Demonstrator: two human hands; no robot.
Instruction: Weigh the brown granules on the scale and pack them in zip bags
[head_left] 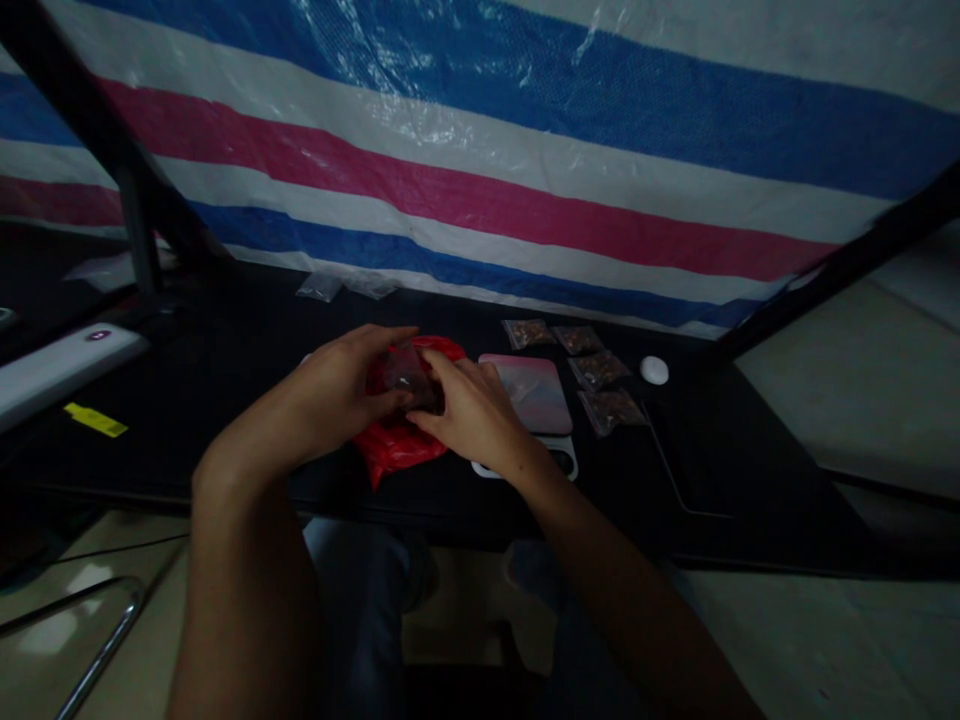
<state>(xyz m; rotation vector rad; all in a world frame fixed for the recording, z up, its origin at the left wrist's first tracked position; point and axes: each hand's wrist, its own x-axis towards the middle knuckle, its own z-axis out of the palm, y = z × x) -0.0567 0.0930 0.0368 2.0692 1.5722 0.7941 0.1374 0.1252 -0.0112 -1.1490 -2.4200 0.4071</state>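
My left hand point(341, 390) and my right hand point(469, 410) meet over a red plastic bag point(397, 445) on the black table point(225, 400). Both pinch a small clear packet point(409, 372) with dark contents, held just above the red bag. Right behind my right hand lies a small digital scale point(536, 395) with a pinkish reflective top. Several filled small packets point(596, 370) lie in a row to the right of the scale.
A striped blue, red and white tarp point(525, 150) hangs behind the table. A white round object point(654, 370) lies past the packets. Empty clear bags point(322, 287) lie at the back. A white device point(60, 365) and a yellow tag point(95, 420) sit at left.
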